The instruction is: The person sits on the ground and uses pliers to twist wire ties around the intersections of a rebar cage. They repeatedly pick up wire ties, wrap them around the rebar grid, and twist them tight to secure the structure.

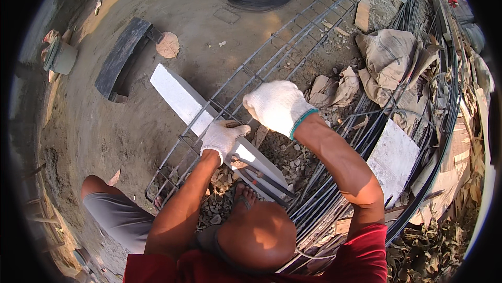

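Note:
A long rebar cage [300, 35] of thin steel bars and tied stirrups runs diagonally across the view. It passes over a white rectangular block [177, 90]. My left hand [221, 137], in a white knit glove, is at the cage above the block, its fingers curled at a bar and its thumb pointing right. My right hand [278, 106], in a white glove with a teal cuff, is a fist just to the right of the cage bars. Whatever it holds is hidden. Pincers [256, 174] with dark handles lie across the block's near end, close to my left hand.
Long loose steel bars [324, 189] lie at the right, beside crumpled paper sacks [388, 55] and a whitish slab [393, 157]. A coil of black wire [261, 2] is at the far side. A dark curved piece [123, 55] and a grey bucket [64, 57] stand left.

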`<state>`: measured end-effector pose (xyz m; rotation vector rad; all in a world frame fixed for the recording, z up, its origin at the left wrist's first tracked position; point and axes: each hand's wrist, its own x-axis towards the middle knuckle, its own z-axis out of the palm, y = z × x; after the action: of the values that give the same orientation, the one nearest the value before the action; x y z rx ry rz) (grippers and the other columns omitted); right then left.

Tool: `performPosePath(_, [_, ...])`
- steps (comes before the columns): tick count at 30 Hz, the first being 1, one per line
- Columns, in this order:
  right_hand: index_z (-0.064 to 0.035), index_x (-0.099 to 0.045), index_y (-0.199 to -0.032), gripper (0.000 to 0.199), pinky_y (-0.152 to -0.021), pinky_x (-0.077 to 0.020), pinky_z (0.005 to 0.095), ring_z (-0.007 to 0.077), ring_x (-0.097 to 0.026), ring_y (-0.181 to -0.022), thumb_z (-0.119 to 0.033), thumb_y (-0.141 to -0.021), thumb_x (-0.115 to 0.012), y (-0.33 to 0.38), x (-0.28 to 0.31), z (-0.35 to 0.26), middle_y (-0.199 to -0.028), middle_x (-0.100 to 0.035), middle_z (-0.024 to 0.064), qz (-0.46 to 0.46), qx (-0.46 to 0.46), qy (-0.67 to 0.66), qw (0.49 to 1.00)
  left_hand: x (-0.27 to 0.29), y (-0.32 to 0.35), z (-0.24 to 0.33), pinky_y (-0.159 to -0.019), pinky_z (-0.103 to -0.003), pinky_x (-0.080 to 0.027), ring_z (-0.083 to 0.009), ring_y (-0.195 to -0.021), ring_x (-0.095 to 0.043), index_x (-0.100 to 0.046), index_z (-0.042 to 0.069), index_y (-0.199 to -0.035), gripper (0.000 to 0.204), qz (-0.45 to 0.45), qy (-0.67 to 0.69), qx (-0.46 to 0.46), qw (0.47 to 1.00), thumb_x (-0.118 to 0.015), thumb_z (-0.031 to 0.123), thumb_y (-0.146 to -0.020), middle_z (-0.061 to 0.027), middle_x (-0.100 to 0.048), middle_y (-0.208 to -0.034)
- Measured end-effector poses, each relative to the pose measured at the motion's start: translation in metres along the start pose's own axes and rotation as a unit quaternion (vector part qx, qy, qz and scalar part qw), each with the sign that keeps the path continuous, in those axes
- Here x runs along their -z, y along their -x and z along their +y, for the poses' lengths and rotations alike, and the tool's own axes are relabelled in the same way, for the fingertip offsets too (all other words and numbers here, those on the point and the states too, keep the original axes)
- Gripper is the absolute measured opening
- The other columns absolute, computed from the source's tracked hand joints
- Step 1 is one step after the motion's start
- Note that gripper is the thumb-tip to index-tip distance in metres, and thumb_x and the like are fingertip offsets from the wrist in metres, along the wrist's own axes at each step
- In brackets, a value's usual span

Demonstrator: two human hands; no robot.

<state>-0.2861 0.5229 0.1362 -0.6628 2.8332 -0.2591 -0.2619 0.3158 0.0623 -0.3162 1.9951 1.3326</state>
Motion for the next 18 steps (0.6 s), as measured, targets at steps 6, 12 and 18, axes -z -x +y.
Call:
performPosePath(6, [-0.0061, -0.082, -0.094, 0.024, -0.08, -0.0601, 0.0527, 0.0438, -0.076, -0.091, -0.022, -0.091, -0.065, -0.029, -0.014, 0.005, -0.093, -0.078, 0.022, -0.047, -0.105, -0.027, 0.993, 0.006, -0.012, -0.002, -0.055, -0.026, -0.035, -0.0046, -0.062, -0.046, -0.076, -0.009, -0.122, 0.043, -0.087, 0.095, 0.027, 0.991, -0.086, 0.022, -0.094, 0.0024, -0.068, -0.078])
performPosePath(12, [-0.0063, -0.073, -0.119, 0.023, -0.069, -0.0585, 0.041, 0.0249, -0.073, -0.072, -0.024, -0.106, -0.067, 0.049, -0.161, 0.017, -0.097, -0.077, 0.0057, 0.215, -0.197, -0.683, 0.67, -0.004, -0.019, -0.006, -0.055, -0.022, -0.039, -0.0035, -0.063, -0.051, -0.077, -0.006, -0.117, 0.034, -0.085, 0.057, 0.034, 0.994, -0.084, 0.021, -0.098, 0.0016, -0.072, -0.083])
performPosePath(18, [-0.0009, -0.064, -0.129, 0.029, -0.059, -0.0582, 0.0305, 0.0164, -0.074, -0.069, -0.024, -0.113, -0.06, 0.043, -0.195, -0.02, -0.097, -0.072, 0.0075, 0.166, -0.227, -0.714, 0.641, -0.001, -0.012, -0.012, -0.072, -0.029, -0.052, -0.0099, -0.078, -0.064, -0.081, -0.005, -0.114, 0.037, -0.031, -0.006, -0.025, 0.999, -0.086, 0.026, -0.095, -0.005, -0.078, -0.093])
